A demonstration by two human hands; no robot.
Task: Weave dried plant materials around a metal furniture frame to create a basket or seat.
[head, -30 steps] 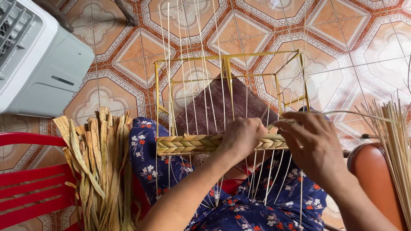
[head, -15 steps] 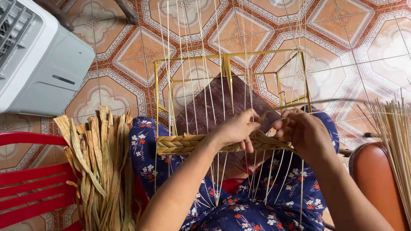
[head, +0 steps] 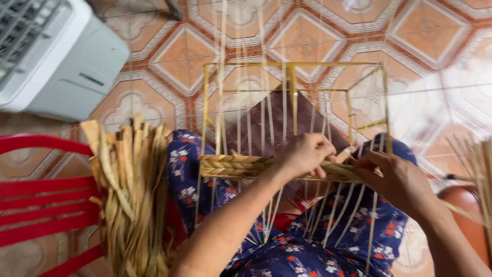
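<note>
Centre of frame: a square bamboo basket frame (head: 293,65) rests on the person's lap, w/ thin upright splints (head: 268,110) running from lower centre up past the top rail. Across the lower part of the frame sits a woven braided band (head: 233,165) of flat dried leaf strips, just one band thick.

Left hand (head: 306,153), centre frame, lies on the band at its right end; fingers curled down & pressed together onto the weave, thumb side toward the uprights. Right hand (head: 397,179), right of centre & just beside the left, has fingers bent around the strip end; looks like a pinch on the working strip (head: 344,154) between the two hands, but the exact contact is partly hidden, so can't tell for sure.

Progress, as a judgement: the band is plaited along the left & middle of the front, approx. up to where the hands meet; the stretch to the right looks thinner. Above the band the uprights stand bare all the way up, so most of the wall is unwoven. Early stage.

Lower left: bundle of dried leaf strips (head: 128,190) draped over a red plastic chair (head: 36,205). Upper left: white-grey fan unit (head: 56,56). Patterned tile floor (head: 430,36) behind. Far right edge: more thin splints (head: 479,159), blurred.
</note>
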